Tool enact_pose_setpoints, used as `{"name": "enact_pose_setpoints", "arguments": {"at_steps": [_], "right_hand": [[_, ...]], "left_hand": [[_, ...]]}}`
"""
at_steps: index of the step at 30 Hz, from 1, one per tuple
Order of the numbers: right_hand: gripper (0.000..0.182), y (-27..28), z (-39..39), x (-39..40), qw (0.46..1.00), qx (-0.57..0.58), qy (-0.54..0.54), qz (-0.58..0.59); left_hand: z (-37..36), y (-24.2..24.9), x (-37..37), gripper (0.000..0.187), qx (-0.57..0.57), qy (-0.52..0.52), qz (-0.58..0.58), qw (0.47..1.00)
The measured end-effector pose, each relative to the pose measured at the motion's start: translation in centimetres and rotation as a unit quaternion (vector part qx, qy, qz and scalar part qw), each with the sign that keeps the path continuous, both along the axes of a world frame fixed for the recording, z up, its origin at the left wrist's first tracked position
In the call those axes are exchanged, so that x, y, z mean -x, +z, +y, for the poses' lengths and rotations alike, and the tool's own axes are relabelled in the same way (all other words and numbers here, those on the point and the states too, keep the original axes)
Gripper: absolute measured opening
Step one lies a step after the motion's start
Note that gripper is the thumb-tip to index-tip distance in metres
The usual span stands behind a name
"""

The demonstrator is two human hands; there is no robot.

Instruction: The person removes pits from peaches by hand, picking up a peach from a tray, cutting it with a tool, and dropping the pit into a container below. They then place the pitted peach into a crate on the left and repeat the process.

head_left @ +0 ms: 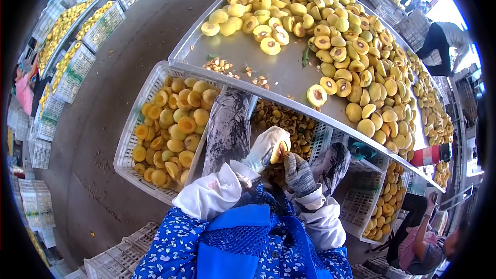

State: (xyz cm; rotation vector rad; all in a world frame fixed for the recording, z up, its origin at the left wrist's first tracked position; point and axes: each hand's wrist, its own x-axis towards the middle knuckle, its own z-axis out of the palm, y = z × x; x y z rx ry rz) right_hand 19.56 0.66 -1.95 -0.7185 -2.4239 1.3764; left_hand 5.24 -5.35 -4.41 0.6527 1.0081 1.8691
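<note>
My left hand [268, 147], in a white glove, is closed around a yellow peach half [276, 155] above my lap. My right hand [299, 174], in a greyish glove, is closed with its fingertips at the cut side of that half. Whatever it grips is too small to make out. Below and beyond both hands, a container of brownish-yellow peach scraps [283, 123] sits between my knees. The metal table [243, 64] in front carries a large heap of halved peaches [356, 57], some with pits showing. Loose pits [219, 65] lie near its edge.
A white crate [124, 150] of peach halves stands at my left knee, another crate [356, 204] at my right. A red and black cup-like object [431, 155] sits at the table's right edge. Other people [423, 245] work nearby. Stacked crates [72, 72] line the left aisle.
</note>
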Motion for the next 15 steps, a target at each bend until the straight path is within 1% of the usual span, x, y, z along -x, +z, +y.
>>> {"name": "enact_pose_setpoints", "arguments": {"at_steps": [1,3,4,5,7,8,9,10,11,12,13,14,15], "right_hand": [[0.033,0.7,-0.5,0.5,0.998,0.057,-0.04,-0.011],[0.032,-0.5,-0.4,0.1,1.0,-0.003,-0.012,0.004],[0.032,-0.6,-0.4,0.0,1.0,0.0,-0.003,-0.002],[0.032,-0.5,-0.4,-0.1,1.0,0.003,0.005,-0.008],[0.032,0.4,-0.4,0.2,1.0,0.006,0.015,-0.013],[0.032,1.0,-0.4,0.3,1.0,0.007,0.018,-0.017],[0.033,1.6,-0.5,0.4,1.0,0.019,0.003,-0.01],[0.034,1.6,-0.5,0.2,0.999,0.04,0.006,-0.006],[0.029,1.4,-0.3,-0.1,0.999,0.04,0.019,0.004],[0.025,0.8,0.0,-0.4,0.999,0.042,0.028,0.014],[0.03,-0.8,0.4,-0.8,0.998,0.012,0.05,0.02],[0.047,0.4,0.5,-1.2,0.986,-0.113,0.114,0.04],[0.057,-0.3,0.7,-1.3,0.985,-0.108,0.122,0.055]], "left_hand": [[-0.1,-0.5,0.1,0.021,0.01,-0.005,-0.031,0.999],[-0.6,-0.6,0.3,0.024,0.018,-0.003,0.058,0.998],[-0.8,-0.6,0.3,0.025,0.022,-0.007,0.104,0.994],[-1.1,0.0,0.1,0.028,0.015,-0.013,0.077,0.997],[-0.9,0.0,0.2,0.027,0.041,-0.009,0.11,0.993],[-0.9,0.2,0.7,0.024,-0.001,0.012,0.26,0.966],[-0.7,0.4,1.2,0.02,-0.045,0.057,0.394,0.916],[-0.7,-1.8,1.4,0.036,-0.016,-0.007,0.347,0.938],[-0.7,-1.9,1.2,0.033,0.024,-0.037,0.222,0.974],[-0.7,-1.7,1.0,0.03,0.069,-0.072,0.094,0.991],[-0.7,-1.2,0.9,0.025,0.023,-0.042,0.268,0.962],[-0.8,-1.7,0.9,0.025,0.032,-0.074,0.211,0.974],[-0.7,-1.7,1.0,0.028,0.017,-0.076,0.269,0.96]]}}
